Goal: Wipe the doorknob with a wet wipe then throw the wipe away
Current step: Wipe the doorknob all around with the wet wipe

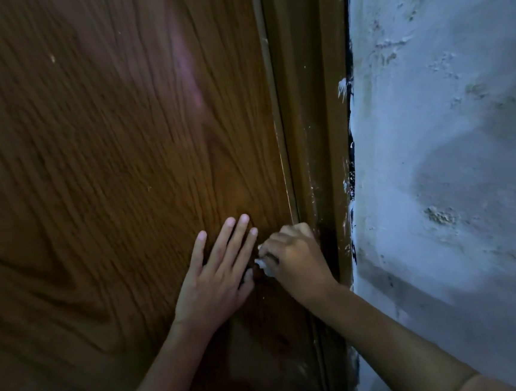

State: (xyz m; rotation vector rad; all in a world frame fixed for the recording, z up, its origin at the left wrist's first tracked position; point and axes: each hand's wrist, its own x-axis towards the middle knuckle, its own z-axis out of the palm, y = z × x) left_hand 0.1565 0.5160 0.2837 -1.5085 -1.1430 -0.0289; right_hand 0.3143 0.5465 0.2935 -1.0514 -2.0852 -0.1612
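My right hand [296,259] is closed around a white wet wipe [264,265] near the right edge of a brown wooden door [105,146]. Only a small crumpled bit of the wipe shows at my fingertips. The doorknob is hidden under my right hand and the wipe. My left hand [218,272] lies flat on the door just left of it, fingers spread and pointing up, holding nothing.
A brown door frame [313,128] runs down beside the door's right edge. Right of the frame is a rough, pale blue-white plastered wall [449,147] with flaking patches. The lighting is dim.
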